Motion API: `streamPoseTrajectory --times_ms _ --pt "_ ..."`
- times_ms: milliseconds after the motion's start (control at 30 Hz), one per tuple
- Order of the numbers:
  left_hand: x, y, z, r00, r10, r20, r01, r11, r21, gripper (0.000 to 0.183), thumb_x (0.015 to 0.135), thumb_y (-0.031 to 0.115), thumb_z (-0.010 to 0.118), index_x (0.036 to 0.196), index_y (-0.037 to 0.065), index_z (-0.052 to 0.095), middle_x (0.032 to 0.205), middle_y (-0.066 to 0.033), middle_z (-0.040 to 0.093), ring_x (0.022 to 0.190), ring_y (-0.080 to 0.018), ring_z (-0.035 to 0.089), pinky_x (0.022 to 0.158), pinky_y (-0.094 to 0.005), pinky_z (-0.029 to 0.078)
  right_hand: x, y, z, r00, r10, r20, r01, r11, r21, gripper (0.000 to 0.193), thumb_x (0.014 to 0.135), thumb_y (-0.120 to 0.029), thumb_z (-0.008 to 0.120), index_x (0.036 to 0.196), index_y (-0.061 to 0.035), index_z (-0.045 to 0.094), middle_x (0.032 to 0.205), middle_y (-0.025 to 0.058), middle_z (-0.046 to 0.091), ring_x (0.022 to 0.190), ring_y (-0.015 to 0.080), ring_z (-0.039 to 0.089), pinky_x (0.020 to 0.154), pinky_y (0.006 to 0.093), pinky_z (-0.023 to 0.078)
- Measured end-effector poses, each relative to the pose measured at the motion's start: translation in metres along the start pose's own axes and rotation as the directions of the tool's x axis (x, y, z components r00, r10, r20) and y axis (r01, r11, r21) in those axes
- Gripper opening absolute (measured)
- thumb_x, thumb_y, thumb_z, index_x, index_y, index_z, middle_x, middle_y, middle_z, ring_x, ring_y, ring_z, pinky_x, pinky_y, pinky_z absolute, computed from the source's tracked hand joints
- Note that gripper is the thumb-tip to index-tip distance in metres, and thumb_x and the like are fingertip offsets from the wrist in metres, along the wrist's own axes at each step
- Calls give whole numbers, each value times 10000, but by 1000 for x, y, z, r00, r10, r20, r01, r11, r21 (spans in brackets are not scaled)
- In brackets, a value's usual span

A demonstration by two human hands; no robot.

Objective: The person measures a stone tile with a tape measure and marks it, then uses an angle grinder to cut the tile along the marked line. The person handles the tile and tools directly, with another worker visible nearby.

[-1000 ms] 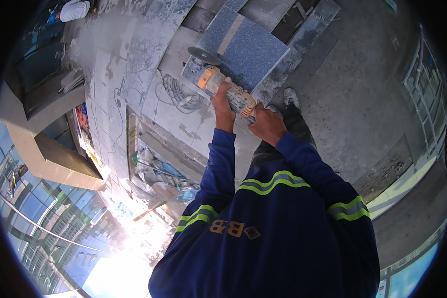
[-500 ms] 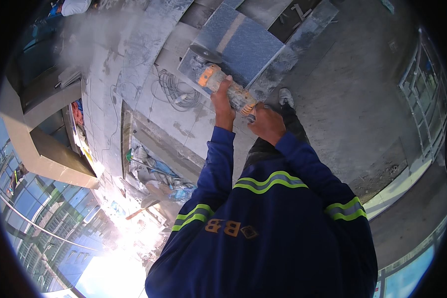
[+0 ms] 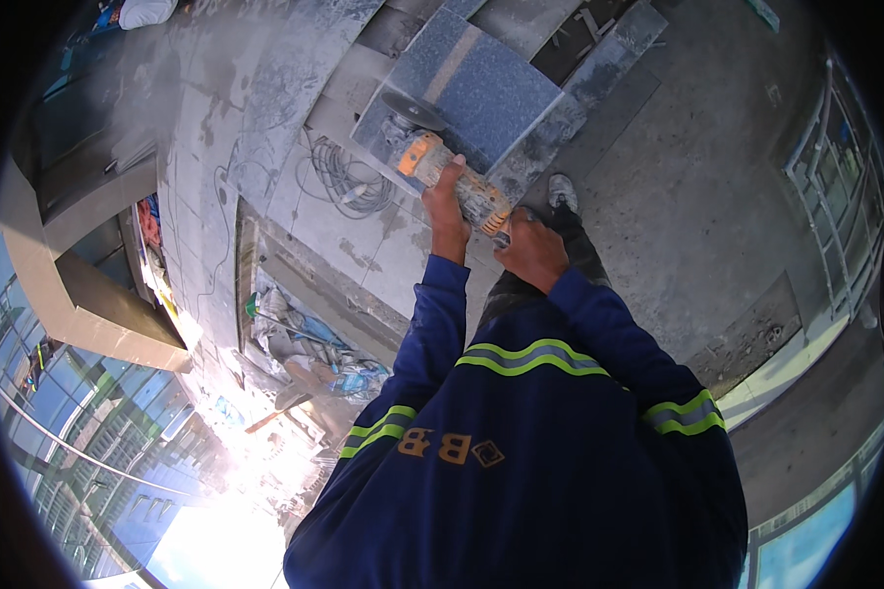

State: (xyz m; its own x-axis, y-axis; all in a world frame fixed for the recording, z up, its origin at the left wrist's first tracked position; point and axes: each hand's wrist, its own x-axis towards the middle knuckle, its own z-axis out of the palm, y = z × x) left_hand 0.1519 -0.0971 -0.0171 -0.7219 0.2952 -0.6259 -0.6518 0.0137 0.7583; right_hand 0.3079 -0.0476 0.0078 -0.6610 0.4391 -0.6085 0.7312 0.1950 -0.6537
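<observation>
A dusty orange and grey angle grinder [image 3: 479,200] lies slantwise across the near left part of a blue-grey stone slab [image 3: 506,93]. Its round cutting disc [image 3: 413,111] is at the far end, over the slab's left side; whether its edge touches the stone I cannot tell. My left hand [image 3: 446,214] is wrapped around the middle of the grinder's body, thumb on top. Closed around its rear end, my right hand [image 3: 532,251] hides part of the grip. A paler strip [image 3: 454,64] crosses the slab near the disc.
A coil of grey cable [image 3: 352,188] lies on the paving left of the slab. Further left, a recess holds rags and plastic debris [image 3: 309,334]. My shoe [image 3: 563,192] stands right of the grinder's rear. A metal rail frame [image 3: 835,196] is at far right.
The grinder, with both hands on it, has shifted slightly right and toward me. The dust haze at the upper left has thinned.
</observation>
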Motion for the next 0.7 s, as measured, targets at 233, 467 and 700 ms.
streamPoseTrajectory --times_ms 233,467,700 --pt "3 6 2 1000 -3 -14 4 999 37 346 862 179 795 1128 23 638 954 -56 623 794 -201 643 714 -377 550 8 1 3 1000 -24 -7 24 1000 16 461 788 -245 766 1084 54 579 967 296 727 921 474 717 830 538 579" --pt "6 9 3 1000 -15 3 14 999 33 361 860 191 797 1134 19 636 927 -64 626 760 -209 647 693 -380 554 12 1 5 1000 -24 -1 24 999 23 462 788 -238 765 1092 54 577 975 294 728 936 468 717 836 530 579" --pt "11 8 0 999 -36 0 36 998 42 370 852 183 797 1147 29 636 933 -73 631 753 -224 654 681 -395 566 13 -1 3 999 -36 -6 36 998 48 453 788 -230 765 1086 50 570 972 298 726 932 475 715 837 533 579"
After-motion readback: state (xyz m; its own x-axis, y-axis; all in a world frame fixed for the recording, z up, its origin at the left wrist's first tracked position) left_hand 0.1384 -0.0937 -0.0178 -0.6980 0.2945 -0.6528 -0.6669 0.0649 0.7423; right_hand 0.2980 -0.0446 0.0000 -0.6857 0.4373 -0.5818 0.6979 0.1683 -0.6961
